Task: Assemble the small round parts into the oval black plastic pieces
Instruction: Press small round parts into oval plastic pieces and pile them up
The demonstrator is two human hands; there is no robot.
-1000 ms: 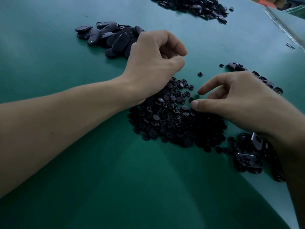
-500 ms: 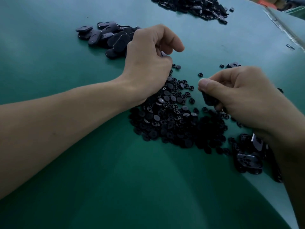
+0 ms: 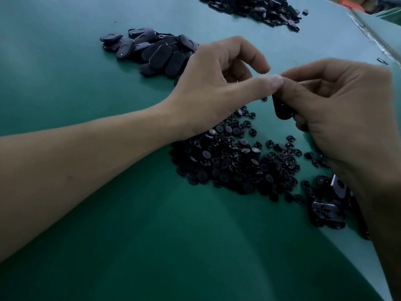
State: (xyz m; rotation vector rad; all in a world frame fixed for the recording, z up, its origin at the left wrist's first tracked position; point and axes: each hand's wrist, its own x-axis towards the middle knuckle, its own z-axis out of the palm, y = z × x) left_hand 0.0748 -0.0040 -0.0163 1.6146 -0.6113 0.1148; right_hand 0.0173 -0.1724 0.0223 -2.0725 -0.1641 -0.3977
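The green-covered table (image 3: 108, 235) carries four dark groups. A heap of small round parts (image 3: 234, 161) lies near its middle. At eleven o'clock from the heap sits a pile of oval black pieces (image 3: 152, 53), many overlapping. A larger far pile (image 3: 256, 9) lies at twelve o'clock, with one stray piece (image 3: 305, 11) just beside it. At four o'clock, a cluster of hollow-faced pieces (image 3: 327, 210) meets the heap's fringe. A tiny item (image 3: 382, 60), too small to identify, lies at two o'clock.
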